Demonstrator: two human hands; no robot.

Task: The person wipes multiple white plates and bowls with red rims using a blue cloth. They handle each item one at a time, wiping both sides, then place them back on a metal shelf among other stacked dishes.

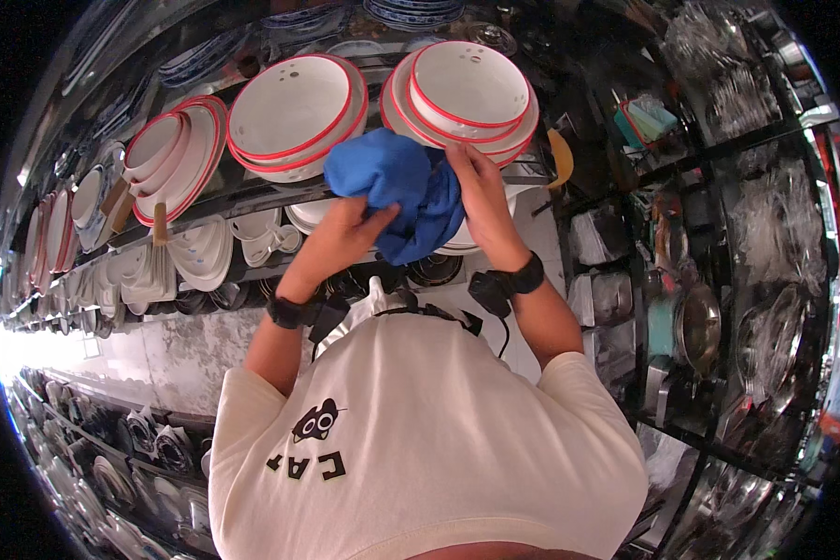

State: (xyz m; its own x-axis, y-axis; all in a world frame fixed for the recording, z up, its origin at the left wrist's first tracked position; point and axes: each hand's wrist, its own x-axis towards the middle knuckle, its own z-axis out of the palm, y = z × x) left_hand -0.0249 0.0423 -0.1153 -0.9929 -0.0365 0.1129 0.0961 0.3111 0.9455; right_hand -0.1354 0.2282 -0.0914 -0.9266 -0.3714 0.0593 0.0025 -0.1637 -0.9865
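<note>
A crumpled blue cloth (399, 185) is bunched up between my two hands, in front of the shelf. My left hand (343, 234) grips its lower left side, with the thumb lying over the fabric. On the right edge, my right hand (481, 192) holds the cloth, its fingertips close to the rim of a stack of white, red-rimmed bowls (470, 87). Part of the right fingers is hidden by the fabric. Just left of the cloth stands another stack of wide white bowls (290, 105) with red rims.
Smaller red-rimmed bowls and plates (182, 154) stand farther left on the same shelf. White dishes and spoons (266, 234) fill the shelf below. Blue-patterned plates (413, 12) sit at the back. Racks of wrapped wares (777, 217) run along the right; more crockery (140, 483) is behind left.
</note>
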